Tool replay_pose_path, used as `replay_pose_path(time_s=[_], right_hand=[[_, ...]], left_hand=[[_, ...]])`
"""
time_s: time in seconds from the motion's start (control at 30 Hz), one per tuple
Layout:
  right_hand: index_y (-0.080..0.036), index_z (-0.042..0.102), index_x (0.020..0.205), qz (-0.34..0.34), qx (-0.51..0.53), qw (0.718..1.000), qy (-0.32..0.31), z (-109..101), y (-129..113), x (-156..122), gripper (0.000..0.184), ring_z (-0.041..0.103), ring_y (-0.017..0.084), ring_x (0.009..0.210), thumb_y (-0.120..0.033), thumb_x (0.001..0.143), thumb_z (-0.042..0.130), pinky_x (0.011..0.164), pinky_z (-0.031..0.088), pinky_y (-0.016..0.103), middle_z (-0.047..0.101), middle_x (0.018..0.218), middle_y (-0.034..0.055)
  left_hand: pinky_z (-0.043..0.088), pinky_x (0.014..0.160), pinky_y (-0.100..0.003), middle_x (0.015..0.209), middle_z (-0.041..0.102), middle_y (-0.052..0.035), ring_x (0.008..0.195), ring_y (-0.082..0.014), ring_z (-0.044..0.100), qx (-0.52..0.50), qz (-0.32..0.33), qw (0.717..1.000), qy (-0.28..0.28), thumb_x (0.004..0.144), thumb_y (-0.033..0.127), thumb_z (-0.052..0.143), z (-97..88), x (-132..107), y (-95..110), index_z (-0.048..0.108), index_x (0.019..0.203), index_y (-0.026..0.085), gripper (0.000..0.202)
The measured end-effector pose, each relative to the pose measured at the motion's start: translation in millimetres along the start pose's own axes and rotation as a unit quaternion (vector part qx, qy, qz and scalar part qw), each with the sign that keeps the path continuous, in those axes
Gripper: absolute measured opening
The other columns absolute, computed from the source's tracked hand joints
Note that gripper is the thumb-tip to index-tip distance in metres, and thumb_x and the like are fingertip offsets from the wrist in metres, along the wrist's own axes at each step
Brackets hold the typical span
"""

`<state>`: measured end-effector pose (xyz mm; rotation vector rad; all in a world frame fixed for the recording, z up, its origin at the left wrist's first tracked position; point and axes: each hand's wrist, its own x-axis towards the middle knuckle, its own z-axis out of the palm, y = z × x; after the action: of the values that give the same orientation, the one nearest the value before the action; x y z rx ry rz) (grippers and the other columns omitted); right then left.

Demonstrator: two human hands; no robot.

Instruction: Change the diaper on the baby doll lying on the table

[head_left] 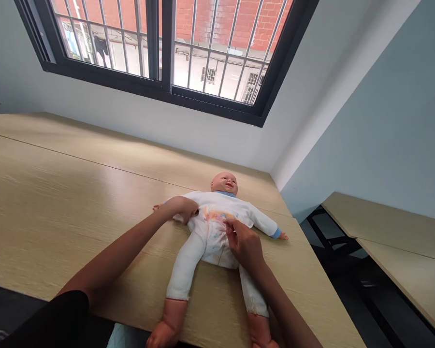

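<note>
A baby doll [229, 186] lies on its back on the table, arms spread and legs toward me. It wears a white top with blue collar and cuffs [263, 220] and white leggings [183, 270]. Around its hips is a white diaper [217, 249] with a coloured print along the waist. My left hand [185, 209] is closed at the waist's left side; what its fingers hold, if anything, is hidden. At the front of the waist, right of the middle, my right hand [244, 241] has thumb and fingers pinched together on the diaper.
The wooden table [76, 208] reaches to the wall below a barred window [166, 92]. Its right edge runs close to the doll's outstretched arm. Beyond a gap at the right stands another wooden table [402, 270] with a dark frame.
</note>
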<state>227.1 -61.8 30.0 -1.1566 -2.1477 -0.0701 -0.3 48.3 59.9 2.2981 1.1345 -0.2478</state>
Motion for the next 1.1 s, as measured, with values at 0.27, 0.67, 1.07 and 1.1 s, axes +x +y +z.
replay_pose_path(time_s=[0.27, 0.67, 1.07, 1.1], right_hand=[[-0.018, 0.063, 0.104, 0.033, 0.036, 0.999, -0.002, 0, 1, -1, 0.028, 0.068, 0.022, 0.081, -0.028, 0.096, 0.038, 0.071, 0.051, 0.032, 0.072, 0.094, 0.0081], [-0.022, 0.066, 0.089, 0.113, 0.065, 0.983, -0.128, 16, -29, 87, 0.031, 0.060, 0.018, 0.066, -0.052, 0.081, 0.066, 0.055, 0.035, 0.025, 0.068, 0.078, 0.0019], [-0.016, 0.063, 0.069, 0.092, 0.293, 0.929, -0.207, 36, 4, 85, 0.027, 0.053, 0.015, 0.058, -0.036, 0.084, 0.052, 0.056, 0.039, 0.025, 0.064, 0.064, 0.0012], [-0.016, 0.062, 0.070, 0.090, 0.311, 0.922, -0.213, 34, 3, 86, 0.028, 0.052, 0.015, 0.058, -0.037, 0.084, 0.052, 0.056, 0.039, 0.025, 0.064, 0.064, 0.0015]], left_hand=[[0.032, 0.056, -0.024, 0.057, 0.056, 0.0046, 0.057, -0.0125, 0.046, 0.007, 0.017, 0.999, 0.044, 0.063, 0.031, 0.073, -41.0, -48, -10, 0.067, 0.071, 0.017, 0.017], [0.035, 0.062, -0.023, 0.066, 0.053, 0.0025, 0.067, -0.0133, 0.048, -0.057, 0.126, 0.983, 0.123, 0.079, 0.028, 0.059, -43.3, -44, 3, 0.058, 0.070, 0.016, 0.015], [0.050, 0.055, -0.025, 0.089, 0.064, -0.0007, 0.064, -0.0151, 0.063, -0.181, -0.011, 0.983, 0.021, 0.059, 0.029, 0.075, -20.7, -20, -31, 0.051, 0.103, 0.020, 0.051], [0.050, 0.055, -0.025, 0.085, 0.063, 0.0004, 0.064, -0.0151, 0.064, -0.191, -0.009, 0.982, 0.008, 0.061, 0.029, 0.074, -20.2, -19, -33, 0.052, 0.100, 0.020, 0.046]])
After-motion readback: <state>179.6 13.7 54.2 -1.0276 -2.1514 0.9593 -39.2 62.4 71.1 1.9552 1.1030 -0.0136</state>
